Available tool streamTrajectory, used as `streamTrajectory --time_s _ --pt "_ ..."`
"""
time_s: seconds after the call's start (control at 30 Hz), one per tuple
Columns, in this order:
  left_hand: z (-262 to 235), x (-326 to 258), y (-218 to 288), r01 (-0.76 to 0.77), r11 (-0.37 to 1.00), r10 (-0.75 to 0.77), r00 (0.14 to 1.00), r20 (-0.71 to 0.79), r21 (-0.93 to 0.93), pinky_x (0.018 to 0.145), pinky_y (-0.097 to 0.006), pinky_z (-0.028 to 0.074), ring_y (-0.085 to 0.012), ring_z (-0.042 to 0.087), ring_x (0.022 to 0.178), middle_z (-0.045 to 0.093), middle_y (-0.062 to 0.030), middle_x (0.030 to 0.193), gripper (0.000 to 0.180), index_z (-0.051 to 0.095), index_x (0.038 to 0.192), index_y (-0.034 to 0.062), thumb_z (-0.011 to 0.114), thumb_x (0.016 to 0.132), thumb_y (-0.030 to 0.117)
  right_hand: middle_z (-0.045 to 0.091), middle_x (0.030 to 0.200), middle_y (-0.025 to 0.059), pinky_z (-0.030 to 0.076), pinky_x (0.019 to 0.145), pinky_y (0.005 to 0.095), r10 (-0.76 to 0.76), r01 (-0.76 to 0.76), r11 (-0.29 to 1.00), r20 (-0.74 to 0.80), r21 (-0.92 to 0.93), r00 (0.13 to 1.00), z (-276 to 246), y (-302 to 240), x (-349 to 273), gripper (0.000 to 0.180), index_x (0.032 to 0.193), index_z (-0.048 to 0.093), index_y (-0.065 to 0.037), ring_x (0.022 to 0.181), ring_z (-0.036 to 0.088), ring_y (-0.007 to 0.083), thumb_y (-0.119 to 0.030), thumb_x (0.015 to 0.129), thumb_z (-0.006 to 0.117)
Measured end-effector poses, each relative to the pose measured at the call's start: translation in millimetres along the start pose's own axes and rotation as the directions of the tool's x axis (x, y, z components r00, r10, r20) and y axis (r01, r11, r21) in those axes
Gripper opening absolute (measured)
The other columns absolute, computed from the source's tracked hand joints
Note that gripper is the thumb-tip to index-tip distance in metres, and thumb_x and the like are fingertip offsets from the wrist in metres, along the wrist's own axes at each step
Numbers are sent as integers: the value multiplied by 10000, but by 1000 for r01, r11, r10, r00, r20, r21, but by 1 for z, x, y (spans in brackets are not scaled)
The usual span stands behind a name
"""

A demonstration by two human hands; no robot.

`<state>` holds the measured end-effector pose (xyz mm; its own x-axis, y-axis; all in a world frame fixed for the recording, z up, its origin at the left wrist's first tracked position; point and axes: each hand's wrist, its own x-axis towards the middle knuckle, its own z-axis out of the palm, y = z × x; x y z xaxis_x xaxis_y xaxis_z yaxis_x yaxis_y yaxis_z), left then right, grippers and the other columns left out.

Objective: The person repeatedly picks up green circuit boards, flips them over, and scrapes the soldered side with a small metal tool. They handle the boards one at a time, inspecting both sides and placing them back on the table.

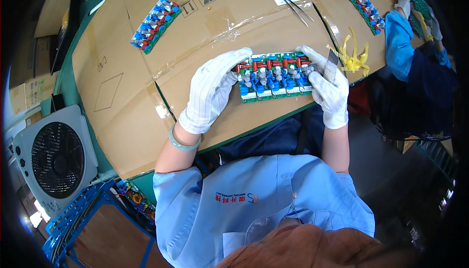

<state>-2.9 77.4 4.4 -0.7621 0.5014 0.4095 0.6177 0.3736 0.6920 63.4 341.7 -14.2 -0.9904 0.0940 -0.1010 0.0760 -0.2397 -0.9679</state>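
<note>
circuit board (277, 75), oblong and knobbly, spans cloth-gloved hands (209, 90).

We wear a light-blue, short-sleeved work shirt (266, 182) with red, blue and orange print (238, 197) across its chest, thinly striped white fabric gloves (196, 117) on our left hand (210, 85) and right hand (331, 90), and a pale-green, ring-shaped bangle (181, 145).

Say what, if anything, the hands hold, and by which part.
The left hand and right hand hold a green circuit board by its opposite short ends. A flat grey piece at the right fingers may be held too.
</note>
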Motion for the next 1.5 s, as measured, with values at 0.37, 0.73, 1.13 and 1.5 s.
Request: streamTrajectory --time_s 0.37,0.73,1.13,1.5 --pt "-5 -2 4 -24 997 26 999 -24 77 907 -348 520 -290 662 1067 692 -106 1211 443 642 1276 47 674 835 15 691 1076 58 259 420 136 89 -91 995 -39 -49 995 2 -6 0 387 1325 593 46 485 377 -40 -103 970 549" --pt "-4 -3 2 2 999 0 1000 -26 43 902 -348 535 -300 673 1060 695 -123 1201 404 654 1239 36 662 840 -22 677 913 10 288 437 161 18 -19 990 -10 -142 1000 -2 -3 -2 385 1294 632 24 473 391 -10 -172 968 572" --pt "-1 2 6 44 998 -44 999 -15 35 932 -363 526 -312 675 1070 704 -140 1173 276 672 1178 17 628 906 29 673 935 13 299 493 185 87 -85 996 69 -28 994 -3 -13 -2 435 1321 612 22 549 406 13 -167 929 639" --pt "3 -3 -2 121 990 -123 992 -20 -69 963 -384 505 -329 663 1100 693 -173 1180 232 662 1165 11 537 971 22 509 660 -75 223 455 195 131 -136 989 81 64 988 -5 -12 -4 354 1319 615 9 482 328 -5 -127 993 596"
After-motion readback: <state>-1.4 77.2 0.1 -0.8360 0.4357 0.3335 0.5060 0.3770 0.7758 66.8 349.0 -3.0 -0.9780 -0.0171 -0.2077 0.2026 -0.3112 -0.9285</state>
